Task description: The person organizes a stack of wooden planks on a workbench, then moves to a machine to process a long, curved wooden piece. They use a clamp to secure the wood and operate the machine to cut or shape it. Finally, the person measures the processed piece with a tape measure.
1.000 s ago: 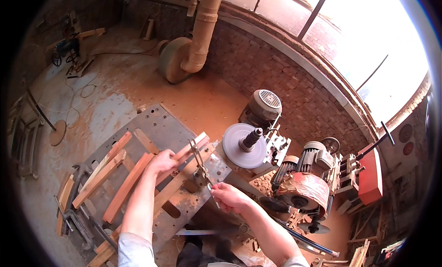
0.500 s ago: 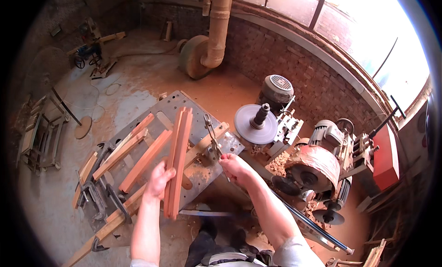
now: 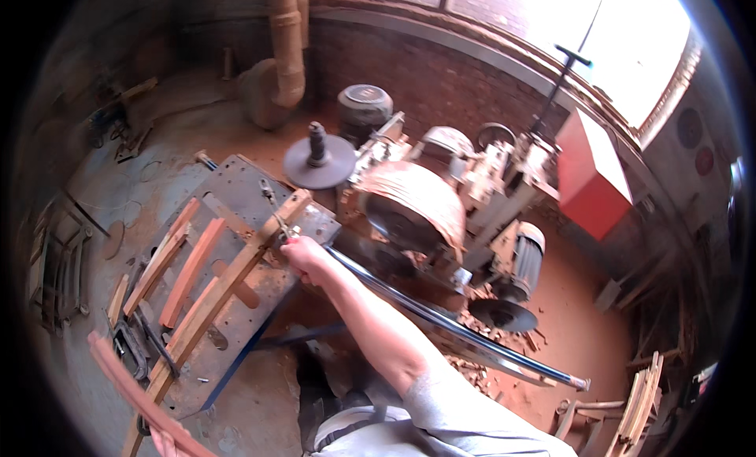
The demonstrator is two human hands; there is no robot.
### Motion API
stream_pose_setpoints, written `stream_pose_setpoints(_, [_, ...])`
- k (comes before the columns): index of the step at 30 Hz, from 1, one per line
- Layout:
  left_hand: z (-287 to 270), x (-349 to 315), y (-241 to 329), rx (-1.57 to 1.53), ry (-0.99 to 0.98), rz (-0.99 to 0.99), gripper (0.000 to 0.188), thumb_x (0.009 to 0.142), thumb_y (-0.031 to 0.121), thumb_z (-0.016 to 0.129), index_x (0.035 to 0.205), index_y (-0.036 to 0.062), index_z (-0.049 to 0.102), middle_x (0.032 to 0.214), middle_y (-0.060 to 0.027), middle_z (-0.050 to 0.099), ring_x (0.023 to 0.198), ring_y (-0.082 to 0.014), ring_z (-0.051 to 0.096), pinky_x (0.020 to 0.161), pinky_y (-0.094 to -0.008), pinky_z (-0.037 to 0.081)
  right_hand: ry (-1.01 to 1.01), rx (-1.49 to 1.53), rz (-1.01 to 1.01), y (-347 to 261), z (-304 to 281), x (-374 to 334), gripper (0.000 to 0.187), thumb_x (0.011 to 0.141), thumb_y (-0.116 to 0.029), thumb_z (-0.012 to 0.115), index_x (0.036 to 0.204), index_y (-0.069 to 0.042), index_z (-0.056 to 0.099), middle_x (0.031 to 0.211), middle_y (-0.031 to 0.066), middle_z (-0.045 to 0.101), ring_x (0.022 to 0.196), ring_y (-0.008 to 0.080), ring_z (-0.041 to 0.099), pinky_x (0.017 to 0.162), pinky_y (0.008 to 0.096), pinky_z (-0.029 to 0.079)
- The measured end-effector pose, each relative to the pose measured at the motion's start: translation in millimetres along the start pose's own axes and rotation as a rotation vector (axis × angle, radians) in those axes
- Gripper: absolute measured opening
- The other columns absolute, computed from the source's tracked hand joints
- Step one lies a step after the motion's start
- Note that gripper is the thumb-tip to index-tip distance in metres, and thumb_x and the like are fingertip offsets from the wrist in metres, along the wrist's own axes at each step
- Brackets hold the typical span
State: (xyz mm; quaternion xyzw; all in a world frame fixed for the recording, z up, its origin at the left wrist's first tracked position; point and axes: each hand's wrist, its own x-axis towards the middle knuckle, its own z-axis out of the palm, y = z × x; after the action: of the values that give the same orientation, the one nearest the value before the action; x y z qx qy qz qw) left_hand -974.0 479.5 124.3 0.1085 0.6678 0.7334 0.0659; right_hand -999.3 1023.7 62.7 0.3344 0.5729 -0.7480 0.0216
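Observation:
Low at the left edge, my left hand [image 3: 167, 443] is closed round a long, reddish, slightly curved wood strip [image 3: 130, 384]; most of that hand is cut off by the picture's edge. My right hand [image 3: 305, 259] is closed on the handle of a metal toggle clamp [image 3: 285, 227], its fingers partly hidden. The clamp stands over the far end of a long wooden bar [image 3: 213, 303], which lies diagonally on a drilled metal table [image 3: 246, 172]. Left of the bar, a reddish wood piece [image 3: 194, 270] and another wood piece [image 3: 161, 270] rest on the table.
Black metal clamps [image 3: 132, 351] sit at the table's left edge. Beyond it stands a machine with a grey disc [image 3: 319, 162] on a spindle. To the right are a covered wheel [image 3: 413, 205], a motor [image 3: 528, 256], a red box [image 3: 591, 173] and a long metal rail [image 3: 457, 323].
The view has swung right. My left hand has carried the wood strips from above the table to the lower left. My right hand stays on the toggle clamp.

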Motion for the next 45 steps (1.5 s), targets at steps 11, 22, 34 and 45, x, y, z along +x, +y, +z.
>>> stream_pose_setpoints(11, [19, -151, -13, -0.267, 0.043, 0.054, 0.051, 0.098, 0.024, 0.062, 0.141, 0.0052, 0.043, 0.111, -0.0073, 0.058, 0.098, -0.0176, 0.054, 0.077, -0.0279, 0.044, 0.001, 0.045, 0.04, 99, -88, -154, 0.023, 0.094, -0.024, 0.056, 0.076, -0.013, 0.045, 0.057, -0.0002, 0.039, 0.046, 0.0131, 0.038, 0.041, 0.0308, 0.026])
stream_pose_setpoints(22, [93, -347, 2, -0.208, 0.138, 0.011, 0.061, 0.093, 0.029, 0.069, 0.143, 0.0058, 0.043, 0.102, -0.0031, 0.057, 0.088, -0.0128, 0.054, 0.073, -0.027, 0.047, -0.021, 0.11, 0.105, 188, -204, -325, 0.007, 0.102, -0.022, 0.053, 0.096, -0.022, 0.05, 0.06, -0.0098, 0.034, 0.043, 0.0038, 0.026, 0.039, 0.0231, 0.018])
stream_pose_setpoints(34, [184, -620, 35, -0.373, 0.731, 0.073, 0.044, 0.094, 0.006, 0.059, 0.137, 0.0005, 0.048, 0.112, -0.0075, 0.062, 0.101, -0.0169, 0.062, 0.087, -0.033, 0.053, -0.11, 0.158, 0.084, 288, -349, -457, 0.021, 0.102, -0.03, 0.052, 0.083, -0.026, 0.045, 0.055, -0.0095, 0.034, 0.037, 0.0046, 0.028, 0.033, 0.0237, 0.019])
stream_pose_setpoints(45, [212, -751, 49, -0.665, 0.967, 0.399, 0.041, 0.091, 0.027, 0.07, 0.124, 0.0095, 0.055, 0.099, -0.0115, 0.066, 0.086, -0.0246, 0.067, 0.073, -0.0388, 0.059, -0.159, -0.761, -1.104, 236, -299, -535, 0.039, 0.098, -0.024, 0.061, 0.125, 0.003, 0.053, 0.098, 0.0144, 0.064, 0.082, 0.0207, 0.063, 0.063, 0.0314, 0.055])
